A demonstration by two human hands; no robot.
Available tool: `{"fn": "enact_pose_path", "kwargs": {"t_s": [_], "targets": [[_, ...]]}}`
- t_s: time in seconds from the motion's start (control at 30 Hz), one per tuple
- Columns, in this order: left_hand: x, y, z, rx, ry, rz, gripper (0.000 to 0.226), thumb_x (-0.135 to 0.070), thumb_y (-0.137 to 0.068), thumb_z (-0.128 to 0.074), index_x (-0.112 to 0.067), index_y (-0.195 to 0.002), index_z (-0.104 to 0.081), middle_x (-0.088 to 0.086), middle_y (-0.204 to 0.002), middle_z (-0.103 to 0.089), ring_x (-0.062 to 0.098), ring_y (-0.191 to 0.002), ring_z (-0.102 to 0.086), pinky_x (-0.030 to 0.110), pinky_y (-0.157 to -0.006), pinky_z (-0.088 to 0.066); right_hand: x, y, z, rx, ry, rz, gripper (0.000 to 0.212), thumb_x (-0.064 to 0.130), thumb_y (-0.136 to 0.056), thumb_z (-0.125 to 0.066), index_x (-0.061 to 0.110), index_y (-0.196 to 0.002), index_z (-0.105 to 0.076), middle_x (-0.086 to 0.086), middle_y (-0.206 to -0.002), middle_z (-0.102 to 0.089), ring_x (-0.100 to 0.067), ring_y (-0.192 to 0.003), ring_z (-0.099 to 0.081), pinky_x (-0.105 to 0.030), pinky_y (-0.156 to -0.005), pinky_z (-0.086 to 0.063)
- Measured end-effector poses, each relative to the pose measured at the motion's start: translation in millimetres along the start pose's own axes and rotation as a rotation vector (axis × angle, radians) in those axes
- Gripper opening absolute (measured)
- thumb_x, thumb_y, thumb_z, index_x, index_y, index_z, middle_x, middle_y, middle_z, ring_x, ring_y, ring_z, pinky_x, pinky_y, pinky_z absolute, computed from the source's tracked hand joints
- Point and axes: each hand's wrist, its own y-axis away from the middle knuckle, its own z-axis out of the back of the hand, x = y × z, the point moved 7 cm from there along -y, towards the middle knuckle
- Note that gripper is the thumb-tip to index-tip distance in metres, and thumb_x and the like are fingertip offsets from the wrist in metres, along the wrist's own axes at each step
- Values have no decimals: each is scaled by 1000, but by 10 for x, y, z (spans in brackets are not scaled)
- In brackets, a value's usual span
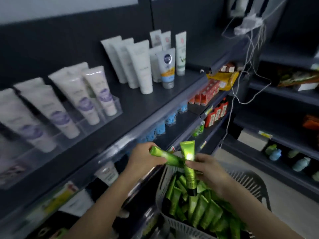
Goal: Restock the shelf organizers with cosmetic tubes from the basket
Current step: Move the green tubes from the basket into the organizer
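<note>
My left hand [142, 161] grips a green cosmetic tube [165, 156] that lies slanted across the front of the shelf edge. My right hand [206, 169] holds a second green tube [189, 167] upright, its black cap pointing down over the basket. The two tubes cross between my hands. Below them a grey slotted basket [248, 178] is filled with several more green tubes [202, 209]. Clear acrylic shelf organizers [114, 107] stand on the dark shelf at the left and hold white tubes with purple labels [86, 102].
White tubes [138, 66] and a blue-and-orange tube [167, 68] stand loose further along the dark shelf [131, 104]. Lower shelves carry blue items, red boxes and green bottles. White cables [248, 54] hang at the upper right. More shelving stands on the right.
</note>
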Motion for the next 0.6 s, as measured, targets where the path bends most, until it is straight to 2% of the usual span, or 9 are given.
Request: {"fn": "enact_pose_path", "kwargs": {"t_s": [0.13, 0.23, 0.3, 0.33, 0.4, 0.43, 0.5, 0.57, 0.6], "targets": [[-99, 365, 769, -146, 131, -17, 24, -26, -59, -85, -11, -67, -69, 2, -56, -62, 6, -52, -51, 25, -53, -38, 535, 175, -667, 149, 13, 140, 22, 15, -72, -73, 3, -89, -66, -13, -78, -59, -25, -73, -57, -35, -67, -47], [-110, 688, 1299, -242, 233, -26, 22, -22, -66, -83, -5, -72, -69, 9, -63, -65, 10, -57, -54, 28, -58, -39, 858, 358, -1218, 256, 71, 249, 10, 13, -79, -70, 6, -83, -65, -6, -68, -55, -20, -63, -53, -28, -58, -43], [-96, 902, 1665, -314, 294, -31, 33, -28, -64, -83, -1, -75, -69, 21, -71, -67, 12, -61, -55, 30, -61, -41, 1031, 478, -1591, 322, 71, 293, 6, 13, -82, -68, 10, -78, -66, 0, -61, -58, -13, -57, -56, -24, -53, -44], [-60, 999, 1858, -356, 301, -42, 42, -35, -60, -82, 1, -75, -68, 24, -72, -66, 12, -61, -54, 29, -61, -40, 1108, 545, -1782, 355, 76, 312, 6, 15, -82, -68, 11, -78, -66, 1, -62, -59, -13, -58, -58, -25, -56, -46], [-32, 1242, 2228, -448, 302, -57, 49, -41, -59, -82, 3, -76, -67, 22, -69, -64, 14, -60, -55, 28, -59, -42, 1243, 718, -2174, 421, 96, 354, 10, 19, -81, -68, 9, -80, -65, 0, -64, -59, -15, -62, -57, -29, -60, -46], [-11, 1368, 2398, -481, 305, -62, 47, -39, -61, -82, 3, -76, -67, 20, -68, -66, 16, -60, -58, 29, -59, -46, 1289, 798, -2364, 452, 99, 372, 12, 19, -81, -68, 7, -81, -65, -2, -65, -58, -16, -63, -56, -29, -60, -44], [20, 1631, 2690, -536, 321, -77, 25, -26, -69, -81, -4, -73, -70, 12, -67, -70, 14, -61, -64, 28, -59, -53, 1354, 957, -2733, 497, 118, 414, 16, 19, -80, -69, 3, -81, -66, -7, -68, -59, -19, -66, -56, -29, -61, -44], [57, 1894, 2972, -585, 287, -118, 9, -14, -74, -78, -9, -78, -73, 12, -74, -72, 10, -63, -63, 28, -62, -52, 1366, 1109, -3122, 557, 129, 459, 11, 19, -80, -68, 9, -75, -70, -6, -70, -63, -20, -69, -60, -31, -64, -48], [92, 2023, 3107, -608, 268, -129, 9, -13, -75, -78, -10, -81, -73, 13, -77, -72, 8, -63, -62, 25, -62, -51, 1373, 1193, -3330, 592, 132, 483, 11, 17, -81, -68, 15, -71, -70, -4, -69, -64, -19, -70, -62, -32, -66, -50]]}}
